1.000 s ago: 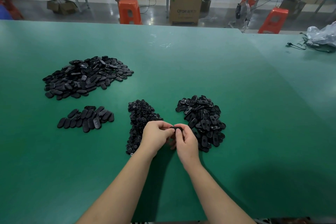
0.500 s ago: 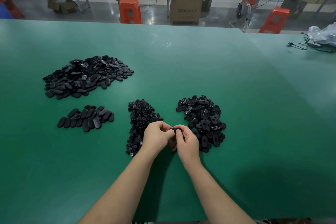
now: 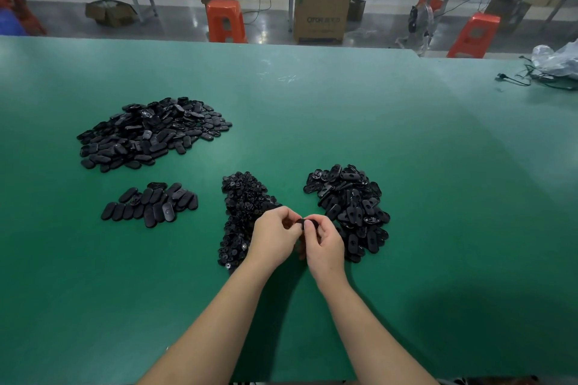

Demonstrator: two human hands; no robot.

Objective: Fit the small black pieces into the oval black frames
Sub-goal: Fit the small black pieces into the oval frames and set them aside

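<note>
Head view: a green counter (image 3: 406, 197) is seen from above, with both hands brought together near its middle. A black oval frame (image 3: 308, 222) is pinched between the curled fingers of the left hand (image 3: 275, 237) and the right hand (image 3: 325, 244); most of it is hidden by the fingertips, so whether a small piece already sits in it cannot be told. A heap of small black pieces (image 3: 242, 212) lies at ten o'clock from the hands, partly covered by the left hand. A pile of oval frames (image 3: 350, 206) lies at two o'clock, just beside the right hand. A short row of oval parts (image 3: 150, 205) is laid out at nine o'clock, and a large heap of oval parts (image 3: 150, 133) at ten o'clock, farther off. Two orange stools (image 3: 225, 20) stand on the floor beyond the counter at twelve o'clock.
</note>
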